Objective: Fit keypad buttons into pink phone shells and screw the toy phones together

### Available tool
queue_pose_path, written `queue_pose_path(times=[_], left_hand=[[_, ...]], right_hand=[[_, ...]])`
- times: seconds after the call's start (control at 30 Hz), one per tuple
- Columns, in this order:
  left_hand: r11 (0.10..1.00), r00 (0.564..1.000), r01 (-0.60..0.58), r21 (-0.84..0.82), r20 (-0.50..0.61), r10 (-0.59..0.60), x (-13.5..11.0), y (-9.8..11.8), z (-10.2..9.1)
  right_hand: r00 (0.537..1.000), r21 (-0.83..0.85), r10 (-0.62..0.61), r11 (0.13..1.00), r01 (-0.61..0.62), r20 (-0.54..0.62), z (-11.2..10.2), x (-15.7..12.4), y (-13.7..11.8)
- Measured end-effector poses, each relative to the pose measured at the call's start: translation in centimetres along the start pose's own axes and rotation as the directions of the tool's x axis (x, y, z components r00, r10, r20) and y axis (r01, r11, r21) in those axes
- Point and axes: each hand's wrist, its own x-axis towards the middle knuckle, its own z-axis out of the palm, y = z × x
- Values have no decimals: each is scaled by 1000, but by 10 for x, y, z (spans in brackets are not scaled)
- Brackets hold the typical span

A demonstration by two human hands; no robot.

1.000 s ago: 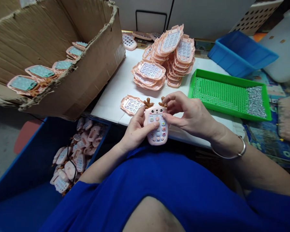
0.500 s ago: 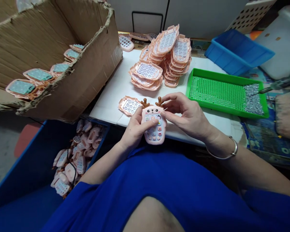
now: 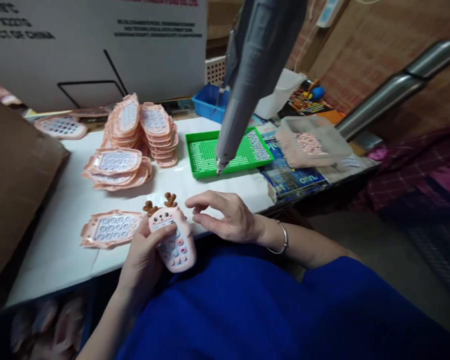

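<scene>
A pink toy phone (image 3: 172,241) with brown antlers and a small animal face is in my left hand (image 3: 144,250), the thumb pressed over its keys. Just to its right, my right hand (image 3: 225,212) is off the toy, fingers curved and slightly apart, nothing visible between them. Left of the toy a single pink phone shell (image 3: 114,227) lies on the white table top (image 3: 165,186). Above my right hand hangs a grey electric screwdriver (image 3: 238,107), its tip pointing down in front of the green tray (image 3: 206,172).
Stacked phone shells (image 3: 125,135) stand behind the single one. Small metal screws (image 3: 258,144) fill the green tray's right end. A blue bin (image 3: 210,102) and a clear tub (image 3: 318,150) with pink pieces sit behind and right. A cardboard box (image 3: 18,185) blocks the left.
The view has swung right, bringing the screwdriver and clear tub into sight. My right hand has come away from the toy phone. My left hand still holds the toy, now tilted.
</scene>
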Motion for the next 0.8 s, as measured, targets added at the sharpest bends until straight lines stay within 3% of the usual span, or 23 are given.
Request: queue_pose_path(times=[0.1, 0.17, 0.3, 0.43, 0.5, 0.57, 0.63, 0.7, 0.8], left_hand=[[997, 998, 59, 55, -32, -57, 1, 1, 9], [993, 996, 88, 81, -24, -86, 3, 0, 14], [982, 988, 132, 136, 65, -142, 7, 1, 28], [974, 988, 136, 182, 51, -147, 2, 3, 48], [974, 990, 122, 193, 47, -134, 1, 3, 57], [970, 987, 127, 207, 69, -144, 3, 1, 63], [967, 983, 140, 212, 89, -162, 7, -2, 67], [968, 980, 135, 213, 114, -162, 10, -6, 70], [980, 982, 92, 177, 144, -118, 8, -10, 74]], right_hand=[[983, -80, 31, 996, -46, -180, -34, -20, -4], [939, -83, 90, 989, -124, -331, -57, -33, -4], [761, -14, 178, 971, -239, -624, -101, -55, -2], [594, -97, 97, 954, -285, -798, -155, -80, 15], [515, -167, 49, 916, -366, -856, -191, -97, 30], [449, -222, 72, 792, -569, -891, -228, -117, 48], [408, -257, 248, 473, -843, -879, -259, -134, 65], [370, -257, 377, 317, -913, -849, -279, -144, 77], [334, -282, 538, 180, -942, -774, -284, -144, 84]])
